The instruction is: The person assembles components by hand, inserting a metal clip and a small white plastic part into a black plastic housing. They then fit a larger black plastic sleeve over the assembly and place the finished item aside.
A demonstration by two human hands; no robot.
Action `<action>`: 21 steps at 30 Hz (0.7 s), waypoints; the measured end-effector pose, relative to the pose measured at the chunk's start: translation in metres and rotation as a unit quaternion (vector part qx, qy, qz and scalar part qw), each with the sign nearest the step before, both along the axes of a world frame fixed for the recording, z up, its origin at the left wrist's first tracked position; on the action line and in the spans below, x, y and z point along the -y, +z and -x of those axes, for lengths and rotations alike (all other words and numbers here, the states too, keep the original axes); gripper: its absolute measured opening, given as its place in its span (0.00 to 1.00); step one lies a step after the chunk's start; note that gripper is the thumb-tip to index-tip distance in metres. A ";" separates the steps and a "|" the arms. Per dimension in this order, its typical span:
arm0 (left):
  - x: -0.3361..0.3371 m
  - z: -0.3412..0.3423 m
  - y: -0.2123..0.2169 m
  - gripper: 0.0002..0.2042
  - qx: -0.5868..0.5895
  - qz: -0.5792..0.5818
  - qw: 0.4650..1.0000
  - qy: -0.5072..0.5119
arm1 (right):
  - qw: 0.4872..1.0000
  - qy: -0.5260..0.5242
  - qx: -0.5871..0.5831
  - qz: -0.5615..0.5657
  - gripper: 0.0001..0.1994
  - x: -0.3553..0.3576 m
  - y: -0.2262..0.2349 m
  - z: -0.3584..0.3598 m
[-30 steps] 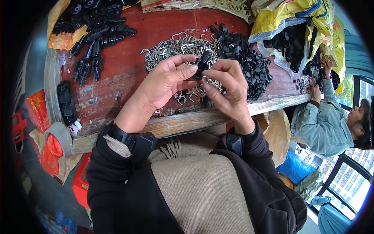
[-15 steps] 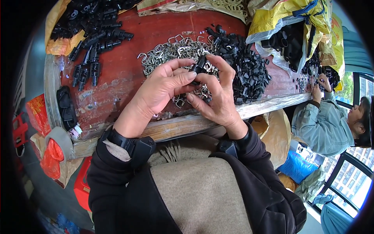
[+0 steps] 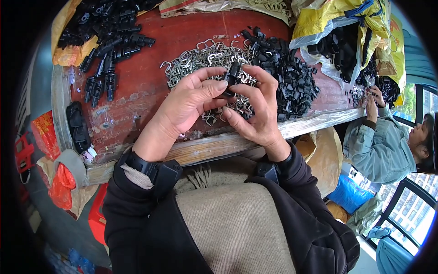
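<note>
My left hand (image 3: 187, 98) pinches a black tubular plastic fitting (image 3: 234, 72) between thumb and fingers, tilted above the table. On its other side, the bent index and middle fingers of my right hand (image 3: 260, 105) rest against the same fitting, gripping it, while the right thumb stays apart below. Part of the fitting is hidden by fingers. Under and behind my hands lies a heap of bent silver metal clips (image 3: 196, 59). Right of that, a pile of small black plastic pieces (image 3: 292, 86) spreads over the red tabletop (image 3: 178, 34).
More black tubular fittings (image 3: 109, 75) lie at the far left. The table's wooden edge (image 3: 205, 148) runs before me. A yellow sack (image 3: 315, 25) with black parts stands far right, where a co-worker (image 3: 378, 141) handles small parts. A tape roll (image 3: 73, 166) hangs at the left corner.
My right hand has shifted slightly right, its thumb a little farther from the left hand. The fitting stays in my fingers. The co-worker's hands have moved slightly.
</note>
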State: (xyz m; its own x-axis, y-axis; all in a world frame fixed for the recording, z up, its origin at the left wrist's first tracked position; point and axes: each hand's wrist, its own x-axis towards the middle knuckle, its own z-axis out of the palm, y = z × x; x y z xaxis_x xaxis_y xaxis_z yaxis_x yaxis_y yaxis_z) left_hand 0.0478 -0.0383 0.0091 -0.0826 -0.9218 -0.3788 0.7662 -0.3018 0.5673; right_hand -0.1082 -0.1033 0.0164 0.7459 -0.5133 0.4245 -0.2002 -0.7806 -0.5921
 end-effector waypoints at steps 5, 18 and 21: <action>0.005 0.002 0.000 0.18 0.015 -0.001 1.000 0.001 | 0.995 -0.015 -0.059 0.081 0.18 0.004 0.016 -0.001; 0.007 0.000 -0.006 0.23 0.074 0.020 0.994 0.079 | 0.967 -0.122 -0.140 0.172 0.09 0.028 -0.019 0.006; 0.008 0.000 -0.006 0.23 0.079 0.024 0.993 0.083 | 0.967 -0.116 -0.138 0.180 0.09 0.028 -0.024 0.008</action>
State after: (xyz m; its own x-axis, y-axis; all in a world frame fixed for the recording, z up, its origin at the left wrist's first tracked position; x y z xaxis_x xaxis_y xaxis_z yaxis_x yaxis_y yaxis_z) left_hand 0.0478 -0.0459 0.0029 0.1298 -0.9347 -0.3309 0.7035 -0.1483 0.6950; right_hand -0.1163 -0.1315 -0.0079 0.7391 -0.5361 0.4079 -0.5058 -0.8416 -0.1897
